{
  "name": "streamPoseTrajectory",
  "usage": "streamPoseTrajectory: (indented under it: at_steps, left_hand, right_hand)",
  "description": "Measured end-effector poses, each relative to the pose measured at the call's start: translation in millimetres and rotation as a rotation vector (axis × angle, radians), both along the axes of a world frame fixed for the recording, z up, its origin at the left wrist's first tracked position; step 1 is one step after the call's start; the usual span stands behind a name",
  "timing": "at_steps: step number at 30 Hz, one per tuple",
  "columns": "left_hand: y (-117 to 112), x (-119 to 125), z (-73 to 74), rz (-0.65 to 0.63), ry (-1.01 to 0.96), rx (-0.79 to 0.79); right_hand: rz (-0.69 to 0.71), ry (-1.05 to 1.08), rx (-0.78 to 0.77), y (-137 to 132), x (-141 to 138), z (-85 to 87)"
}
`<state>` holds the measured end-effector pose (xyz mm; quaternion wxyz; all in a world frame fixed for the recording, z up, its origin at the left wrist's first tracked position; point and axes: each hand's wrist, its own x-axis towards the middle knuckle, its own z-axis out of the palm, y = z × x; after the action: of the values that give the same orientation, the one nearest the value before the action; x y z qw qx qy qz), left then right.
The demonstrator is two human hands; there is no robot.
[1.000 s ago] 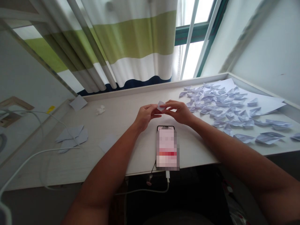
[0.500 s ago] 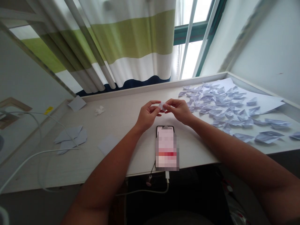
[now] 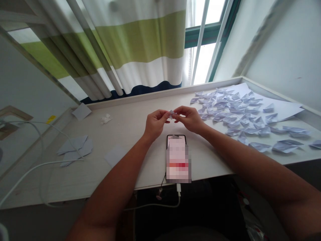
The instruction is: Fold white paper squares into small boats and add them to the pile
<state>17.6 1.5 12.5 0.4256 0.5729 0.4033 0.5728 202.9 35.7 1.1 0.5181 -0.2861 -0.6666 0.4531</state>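
Note:
My left hand (image 3: pixel 155 123) and my right hand (image 3: pixel 191 118) meet above the desk (image 3: pixel 130 134), both pinching one small folded piece of white paper (image 3: pixel 171 113) between thumbs and fingertips. The paper is tiny and mostly covered by my fingers. Just below my hands a phone (image 3: pixel 177 158) lies flat on the desk near its front edge, with a cable plugged into its lower end.
Several folded paper boats (image 3: pixel 233 113) are spread over the desk's right side, on and beside large white sheets (image 3: pixel 283 108). Loose paper squares (image 3: pixel 75 147) lie at the left, a crumpled scrap (image 3: pixel 105 118) farther back. A white cable (image 3: pixel 37 165) runs across the left. Striped curtain and window stand behind.
The paper piece between my fingers has become narrower and more hidden as both hands pressed closer together. The view drifted slightly; nothing on the desk moved.

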Motion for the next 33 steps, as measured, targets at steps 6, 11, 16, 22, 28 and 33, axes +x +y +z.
streamPoseTrajectory:
  at_steps: [6,11,16,22,28,33]
  left_hand:
    - [-1.2,2.5,0.1,0.042,-0.009,0.019]
    - [-1.5,3.7,0.3,0.064,-0.065,-0.004]
    - [-0.9,3.0,-0.3,0.079,-0.044,-0.016]
    - [-0.9,1.3,2.1,0.104,0.001,0.018]
    - [-2.5,3.5,3.2,0.073,-0.009,0.022]
    - [-0.6,5.7,-0.3,0.096,-0.023,-0.006]
  right_hand:
    - [-0.031,-0.007,0.001,-0.9,0.7,-0.2]
    - [-0.059,0.07,-0.031,-2.0,-2.8,-0.8]
    - [-0.043,0.132,-0.037,-3.1,-5.8,-1.0]
    - [-0.051,0.115,-0.025,-4.1,-6.9,-0.8]
    - [-0.105,0.097,0.011,-1.2,-5.2,-0.3]
    - [-0.089,0.057,-0.02,-0.3,-3.3,-0.1]
